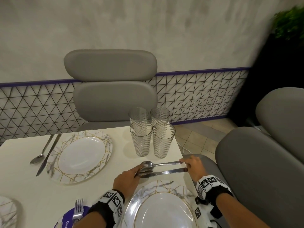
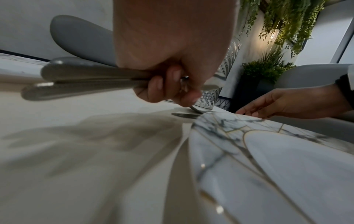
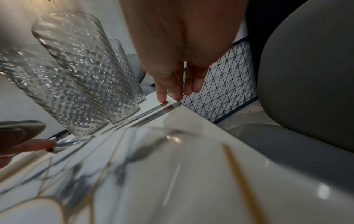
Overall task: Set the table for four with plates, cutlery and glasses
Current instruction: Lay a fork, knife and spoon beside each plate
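Observation:
On the white table [image 1: 24, 186] a spoon [image 1: 158, 164] and a knife [image 1: 166, 172] lie side by side beyond the near marbled plate [image 1: 164, 203]. My left hand [image 1: 138, 171] grips a bundle of cutlery. The bundle's handles [image 2: 80, 78] stick out to the left in the left wrist view. Its fingers sit at the spoon's bowl. My right hand [image 1: 185, 164] has straight fingers. In the right wrist view its fingertips [image 3: 162, 98] touch the ends of both handles [image 3: 153, 112] at the table's right edge. Several swirl-patterned glasses [image 1: 151, 132] stand together just behind.
A second plate [image 1: 82, 155] sits at the far place with a spoon [image 1: 42, 152] and knife [image 1: 49, 155] on its left. A fork [image 1: 78, 209] lies on a purple napkin at the near left, beside another plate [image 1: 6, 211]. Grey chairs [image 1: 110, 79] [image 1: 255, 162] stand behind and right.

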Demonstrator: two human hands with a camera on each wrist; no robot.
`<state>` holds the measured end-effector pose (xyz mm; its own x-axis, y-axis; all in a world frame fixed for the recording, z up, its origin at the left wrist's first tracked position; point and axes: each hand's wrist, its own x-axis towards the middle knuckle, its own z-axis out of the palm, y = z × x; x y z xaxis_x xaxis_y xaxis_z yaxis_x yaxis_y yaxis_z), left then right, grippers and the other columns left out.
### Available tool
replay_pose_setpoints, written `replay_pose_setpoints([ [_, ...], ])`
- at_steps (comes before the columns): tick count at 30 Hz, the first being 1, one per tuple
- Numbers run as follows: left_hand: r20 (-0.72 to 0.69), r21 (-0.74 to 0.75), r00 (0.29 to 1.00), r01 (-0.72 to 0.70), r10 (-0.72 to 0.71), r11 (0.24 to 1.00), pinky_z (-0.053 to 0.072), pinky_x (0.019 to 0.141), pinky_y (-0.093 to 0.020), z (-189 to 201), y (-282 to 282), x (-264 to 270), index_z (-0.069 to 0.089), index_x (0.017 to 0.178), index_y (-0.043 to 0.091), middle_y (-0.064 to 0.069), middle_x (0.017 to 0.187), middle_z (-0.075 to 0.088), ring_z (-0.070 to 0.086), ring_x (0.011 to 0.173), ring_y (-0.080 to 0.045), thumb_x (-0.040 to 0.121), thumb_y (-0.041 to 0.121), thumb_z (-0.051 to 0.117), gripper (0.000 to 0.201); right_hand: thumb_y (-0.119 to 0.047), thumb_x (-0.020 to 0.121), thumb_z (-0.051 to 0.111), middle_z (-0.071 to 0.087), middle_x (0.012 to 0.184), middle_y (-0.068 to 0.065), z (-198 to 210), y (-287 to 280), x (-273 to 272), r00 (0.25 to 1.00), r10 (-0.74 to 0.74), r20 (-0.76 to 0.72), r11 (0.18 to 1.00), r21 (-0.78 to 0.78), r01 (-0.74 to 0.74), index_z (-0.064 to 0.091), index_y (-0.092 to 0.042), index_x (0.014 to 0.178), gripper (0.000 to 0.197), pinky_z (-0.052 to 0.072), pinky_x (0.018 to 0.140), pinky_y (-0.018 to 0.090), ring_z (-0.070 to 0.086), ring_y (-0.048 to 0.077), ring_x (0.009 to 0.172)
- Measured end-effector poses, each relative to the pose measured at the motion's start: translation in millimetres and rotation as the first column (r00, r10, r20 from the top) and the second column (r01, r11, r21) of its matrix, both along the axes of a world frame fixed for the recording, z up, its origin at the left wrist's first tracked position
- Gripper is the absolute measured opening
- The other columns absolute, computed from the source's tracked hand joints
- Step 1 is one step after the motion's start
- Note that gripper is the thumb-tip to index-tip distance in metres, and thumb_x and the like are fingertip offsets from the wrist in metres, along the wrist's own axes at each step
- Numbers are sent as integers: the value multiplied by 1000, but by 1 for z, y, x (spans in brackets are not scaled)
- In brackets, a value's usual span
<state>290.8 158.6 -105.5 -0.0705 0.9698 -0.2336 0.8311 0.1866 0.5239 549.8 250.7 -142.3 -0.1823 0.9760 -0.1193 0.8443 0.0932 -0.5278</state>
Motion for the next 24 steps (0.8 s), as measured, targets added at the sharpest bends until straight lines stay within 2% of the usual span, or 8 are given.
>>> replay_pose_setpoints([
  [3,-7,3,1000,9,-9,1000,51,79,-27,0,0,1,38,132,54,4,88,67,64,84,-18,96,29,34,44,10,87,44,44,81,1,2,-1,1,1000,5,20,1000,29,-5,70,-12,106,39,46,88,33,49,27,92],
  [5,-8,4,1000,20,-19,1000,51,78,-26,1,0,2,39,132,52,6,84,63,64,84,-17,96,29,34,43,9,88,43,42,77,-1,2,-1,2,1000,10,19,999,40,-10,69,-12,107,38,36,84,24,42,21,87],
  [7,-7,4,999,32,-32,999,51,76,-26,0,0,3,39,133,52,6,82,62,64,83,-18,97,29,34,43,8,88,42,45,81,1,1,-1,3,999,8,32,1000,30,-9,68,-12,108,38,29,79,22,39,18,87],
  [11,-16,-1,999,33,-33,999,48,74,-24,-1,2,5,40,133,51,6,82,61,62,80,-16,98,31,32,41,6,89,42,47,85,2,-2,-1,4,999,11,44,1000,5,-11,68,-14,109,39,30,78,21,50,27,97],
  [15,-8,-4,999,46,-46,999,44,70,-22,-1,2,6,41,133,49,7,84,61,59,79,-15,98,31,32,41,4,91,40,46,91,1,0,-1,4,999,18,46,1000,-10,-18,65,-14,115,39,35,85,27,48,28,105],
  [20,-13,13,998,59,-59,998,47,75,-24,-1,4,7,42,132,50,7,84,60,59,79,-15,98,32,32,40,3,92,40,60,105,13,1,-3,4,998,9,58,1000,4,-9,62,-16,119,39,32,85,26,49,28,105],
  [22,-11,31,998,61,-60,998,46,73,-23,0,4,7,42,133,48,7,81,59,57,76,-15,98,30,32,40,4,91,40,57,97,12,3,-4,4,997,26,72,1000,10,-27,61,-16,121,41,33,90,29,48,26,99],
  [24,-20,38,998,61,-61,997,45,69,-21,0,4,6,43,132,46,9,73,55,55,73,-15,98,29,32,40,6,91,40,48,89,5,3,-5,5,995,45,85,999,14,-47,60,-18,122,44,34,96,30,46,23,94],
])
